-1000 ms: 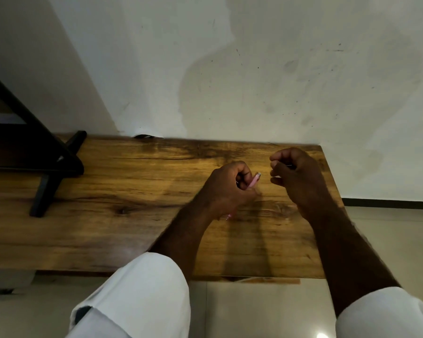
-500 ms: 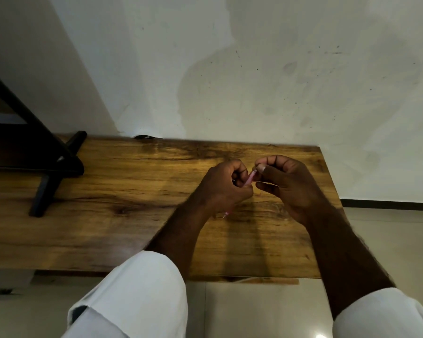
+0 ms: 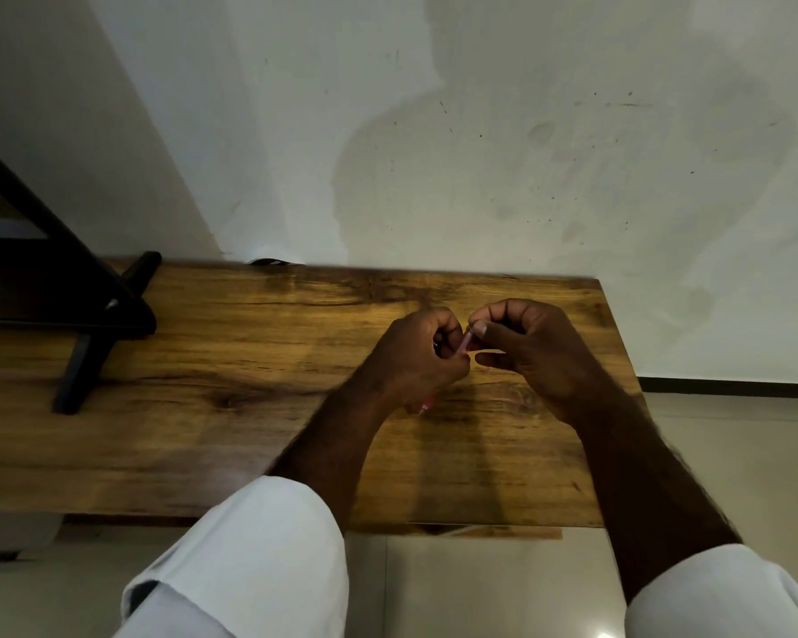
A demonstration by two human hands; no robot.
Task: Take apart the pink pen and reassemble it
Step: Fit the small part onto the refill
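Head view: your two hands meet over the right part of the wooden worktop (image 3: 249,384). Your left hand (image 3: 413,361) is curled in a fist around the middle of the pink pen (image 3: 464,344). Most of the pen hides inside that fist. A short pink bit sticks out at the top, by your knuckles. A small pink tip peeks out under the heel of the hand, close to the wood. I cannot tell if it touches.

So the pen lies tilted. Its low end is nearer to you. Its top end goes up, away from you and a little to the right. That top end points at your right hand (image 3: 533,347), which is just beside the left one. Your right thumb and first finger pinch the top end, and the other fingers curl in. I cannot tell if a small part hides in that palm.

I think the next move must go along that tilted line, not across it. Your right hand is the near one for it. Your left hand only has to hold the pen firm. A black stand (image 3: 97,324) sits well apart, on the left.
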